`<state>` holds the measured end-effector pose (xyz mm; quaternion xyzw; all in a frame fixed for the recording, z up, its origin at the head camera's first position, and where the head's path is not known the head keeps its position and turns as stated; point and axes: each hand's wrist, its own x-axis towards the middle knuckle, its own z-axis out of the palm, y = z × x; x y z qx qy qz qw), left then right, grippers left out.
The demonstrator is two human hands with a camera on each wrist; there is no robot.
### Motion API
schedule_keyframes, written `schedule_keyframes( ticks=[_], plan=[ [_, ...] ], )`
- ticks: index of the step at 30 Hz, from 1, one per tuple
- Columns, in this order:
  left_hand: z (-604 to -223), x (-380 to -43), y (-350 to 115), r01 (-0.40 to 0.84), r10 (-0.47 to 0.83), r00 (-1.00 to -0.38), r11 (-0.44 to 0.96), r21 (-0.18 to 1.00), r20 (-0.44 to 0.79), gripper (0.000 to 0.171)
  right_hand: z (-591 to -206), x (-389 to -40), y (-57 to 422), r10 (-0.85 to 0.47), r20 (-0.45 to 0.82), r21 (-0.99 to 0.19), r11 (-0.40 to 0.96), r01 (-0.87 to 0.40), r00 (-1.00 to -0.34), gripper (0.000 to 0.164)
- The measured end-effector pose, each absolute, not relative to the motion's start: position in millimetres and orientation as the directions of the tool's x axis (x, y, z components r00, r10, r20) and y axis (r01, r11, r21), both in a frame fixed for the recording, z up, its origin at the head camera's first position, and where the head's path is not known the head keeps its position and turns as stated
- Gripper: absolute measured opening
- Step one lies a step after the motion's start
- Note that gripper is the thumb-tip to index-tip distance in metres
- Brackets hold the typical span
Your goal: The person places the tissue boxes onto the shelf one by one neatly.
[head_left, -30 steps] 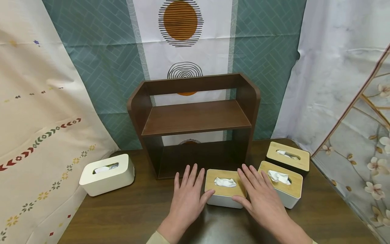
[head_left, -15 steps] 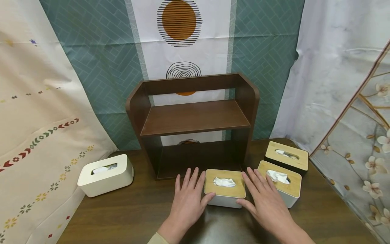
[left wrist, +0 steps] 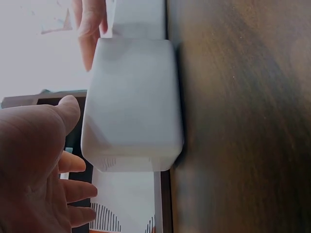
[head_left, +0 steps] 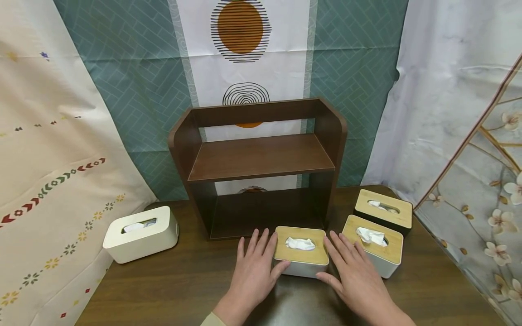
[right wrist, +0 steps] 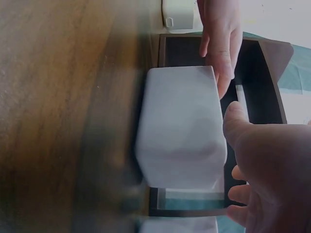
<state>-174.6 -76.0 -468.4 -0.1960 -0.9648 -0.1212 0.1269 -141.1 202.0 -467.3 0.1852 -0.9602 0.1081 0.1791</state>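
Observation:
In the head view a white tissue box (head_left: 303,268) with a light wooden lid stands on the table, a white tissue poking from its slot. My left hand (head_left: 253,274) lies along its left side and my right hand (head_left: 355,273) along its right. Both have straight, spread fingers and thumbs near the box's front corners. Whether they touch it is hard to tell. Close to my right fingers is a second white tissue box (head_left: 392,255) with a wooden lid. Each wrist view shows the middle box's white front (left wrist: 133,92) between the hands.
Behind the box rises a dark brown two-tier shelf (head_left: 261,156). A cream tissue box (head_left: 140,240) sits at the left of the table (head_left: 179,290). At the right back is a black tissue box (head_left: 383,209) with a wooden lid. Patterned cloths hang around the table.
My right hand has shifted slightly right and nearer to me. The left hand has drawn back a little toward me. The boxes look unmoved.

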Motion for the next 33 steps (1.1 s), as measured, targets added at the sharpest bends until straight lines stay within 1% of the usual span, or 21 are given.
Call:
schedule_keyframes(
  ticks=[5, 10, 19, 24, 29, 33],
  plan=[
    [-470.9, -175.3, -74.6, 0.398, 0.341, -0.904, 0.892, 0.214, 0.258, 0.081, -472.6, -139.9, 202.1, -0.332, 0.4, -0.133, 0.901, -0.413, -0.854, 0.086],
    [-473.2, -175.2, -73.8, 0.399, 0.342, -0.904, 0.89, 0.219, 0.256, 0.08, -475.3, -139.2, 201.8, -0.339, 0.431, -0.121, 0.897, -0.425, -0.836, 0.084],
    [-473.8, -175.6, -73.3, 0.405, 0.347, -0.903, 0.885, 0.231, 0.253, 0.08, -477.5, -138.3, 197.6, -0.319, 0.387, -0.132, 0.91, -0.394, -0.865, 0.083],
    [-473.9, -175.7, -73.2, 0.402, 0.346, -0.906, 0.884, 0.238, 0.246, 0.081, -481.1, -137.6, 196.3, -0.323, 0.421, -0.134, 0.902, -0.411, -0.847, 0.082],
    [-474.3, -176.3, -72.4, 0.409, 0.346, -0.901, 0.879, 0.247, 0.261, 0.081, -483.5, -138.4, 195.3, -0.326, 0.456, -0.135, 0.895, -0.426, -0.828, 0.081],
    [-474.5, -176.2, -71.3, 0.423, 0.348, -0.892, 0.868, 0.26, 0.29, 0.08, -483.1, -138.1, 193.9, -0.316, 0.442, -0.159, 0.893, -0.42, -0.839, 0.08]
  ],
)
